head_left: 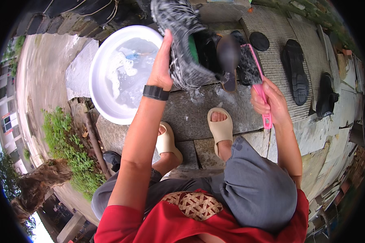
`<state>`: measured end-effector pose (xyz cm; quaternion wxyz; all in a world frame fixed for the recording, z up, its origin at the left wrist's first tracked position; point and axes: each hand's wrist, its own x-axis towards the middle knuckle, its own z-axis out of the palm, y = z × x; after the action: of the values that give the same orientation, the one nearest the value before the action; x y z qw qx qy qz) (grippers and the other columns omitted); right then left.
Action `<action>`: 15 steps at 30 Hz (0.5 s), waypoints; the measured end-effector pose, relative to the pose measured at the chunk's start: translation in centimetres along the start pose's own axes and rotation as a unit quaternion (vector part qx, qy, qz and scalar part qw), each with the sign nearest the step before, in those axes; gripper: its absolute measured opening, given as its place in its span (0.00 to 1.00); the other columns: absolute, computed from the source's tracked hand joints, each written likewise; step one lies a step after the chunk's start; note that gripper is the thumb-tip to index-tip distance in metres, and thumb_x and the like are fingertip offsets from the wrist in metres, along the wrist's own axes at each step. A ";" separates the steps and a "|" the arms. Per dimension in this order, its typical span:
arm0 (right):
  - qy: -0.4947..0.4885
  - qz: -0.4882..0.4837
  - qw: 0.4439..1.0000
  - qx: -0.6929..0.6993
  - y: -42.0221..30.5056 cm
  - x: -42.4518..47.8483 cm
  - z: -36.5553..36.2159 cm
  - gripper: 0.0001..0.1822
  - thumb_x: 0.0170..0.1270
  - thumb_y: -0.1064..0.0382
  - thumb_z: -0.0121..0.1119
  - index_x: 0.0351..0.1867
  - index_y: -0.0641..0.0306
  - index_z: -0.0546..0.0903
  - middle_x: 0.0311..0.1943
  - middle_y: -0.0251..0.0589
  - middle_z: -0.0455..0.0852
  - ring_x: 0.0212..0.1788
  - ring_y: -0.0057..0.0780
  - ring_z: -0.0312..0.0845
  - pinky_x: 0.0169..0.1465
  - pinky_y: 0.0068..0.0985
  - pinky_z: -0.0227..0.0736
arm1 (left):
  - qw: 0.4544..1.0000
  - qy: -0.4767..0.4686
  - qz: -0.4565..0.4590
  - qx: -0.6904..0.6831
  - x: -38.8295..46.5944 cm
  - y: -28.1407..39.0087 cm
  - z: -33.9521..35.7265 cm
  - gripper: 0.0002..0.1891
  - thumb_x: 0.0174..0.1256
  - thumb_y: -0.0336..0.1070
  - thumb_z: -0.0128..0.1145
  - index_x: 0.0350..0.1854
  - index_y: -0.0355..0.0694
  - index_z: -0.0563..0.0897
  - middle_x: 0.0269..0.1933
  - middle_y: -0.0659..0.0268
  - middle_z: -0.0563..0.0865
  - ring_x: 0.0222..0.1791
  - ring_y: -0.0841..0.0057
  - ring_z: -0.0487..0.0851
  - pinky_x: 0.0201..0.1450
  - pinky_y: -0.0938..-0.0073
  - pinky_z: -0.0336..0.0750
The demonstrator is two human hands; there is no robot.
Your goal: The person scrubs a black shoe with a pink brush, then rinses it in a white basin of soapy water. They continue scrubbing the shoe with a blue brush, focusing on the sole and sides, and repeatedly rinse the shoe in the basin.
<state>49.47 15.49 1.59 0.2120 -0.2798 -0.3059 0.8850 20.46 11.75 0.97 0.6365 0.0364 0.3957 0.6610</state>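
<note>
My left hand grips a black-and-white knit shoe with a green patch inside, lifted at the right side of a white plastic basin that holds cloudy, sudsy water. The shoe is slightly blurred, and most of my left fingers are hidden behind it. In my right hand is the pink handle of a scrubbing brush, whose dark bristles show. The brush is to the right of the shoe, and its head overlaps dark footwear lying on the ground behind.
To the right, a black shoe sole, a round black lid-like object and a black shoe lie on ridged slabs. An insole-shaped item lies near the brush. A dark shoe is beside my left foot. Plants grow at left.
</note>
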 end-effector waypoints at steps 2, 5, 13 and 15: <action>0.047 -0.006 0.999 0.022 0.3 0.7 -0.2 0.13 0.75 0.55 0.39 0.44 0.61 0.69 0.20 0.31 0.65 0.13 0.10 0.50 0.13 0.11 0.45 | 0.995 0.056 -0.070 0.047 0.6 0.1 1.1 0.22 0.68 0.48 0.54 0.54 0.34 0.77 0.50 0.61 0.84 0.47 0.71 0.83 0.52 0.70 0.78; 0.075 0.002 0.996 0.037 0.3 0.9 -0.4 0.13 0.75 0.54 0.39 0.33 0.59 0.66 0.19 0.30 0.65 0.13 0.10 0.49 0.13 0.12 0.45 | 0.983 0.122 -0.069 0.117 0.5 -0.4 2.6 0.19 0.68 0.45 0.55 0.52 0.34 0.79 0.47 0.60 0.85 0.42 0.72 0.85 0.46 0.72 0.81; -0.031 0.023 0.999 0.026 1.1 -0.3 -1.6 0.13 0.73 0.60 0.44 0.51 0.65 0.72 0.21 0.30 0.69 0.14 0.09 0.55 0.15 0.11 0.49 | 0.993 -0.047 -0.034 0.105 0.0 2.6 0.4 0.27 0.72 0.53 0.45 0.62 0.36 0.71 0.57 0.61 0.80 0.54 0.73 0.80 0.58 0.71 0.75; -0.040 0.004 0.999 -0.034 0.7 -1.1 -0.5 0.18 0.72 0.64 0.45 0.61 0.65 0.70 0.21 0.29 0.70 0.15 0.09 0.56 0.16 0.11 0.49 | 0.980 -0.055 0.020 0.190 -0.6 2.6 0.4 0.29 0.70 0.54 0.49 0.64 0.36 0.69 0.58 0.61 0.79 0.56 0.72 0.78 0.60 0.69 0.73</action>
<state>50.45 14.62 1.14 0.1866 -0.2519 -0.3430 0.8855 18.72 11.71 3.01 0.6257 0.2012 0.4777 0.5830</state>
